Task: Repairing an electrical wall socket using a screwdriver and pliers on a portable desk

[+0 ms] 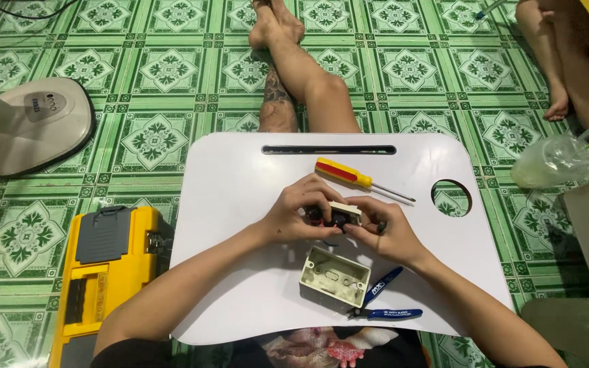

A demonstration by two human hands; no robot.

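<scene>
Blue-handled cutters (386,303) lie nearest on the white lap table (240,184), touching an open cream box (335,276). Above, left hand (298,215) and right hand (383,235), 2 closed grips, hold 1 small switch module (339,215). Beyond: yellow-red screwdriver (356,179).

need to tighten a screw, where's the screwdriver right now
In the head view, the yellow and red screwdriver lies on the white lap table, just beyond both hands, between the long slot and the round hole.
</scene>
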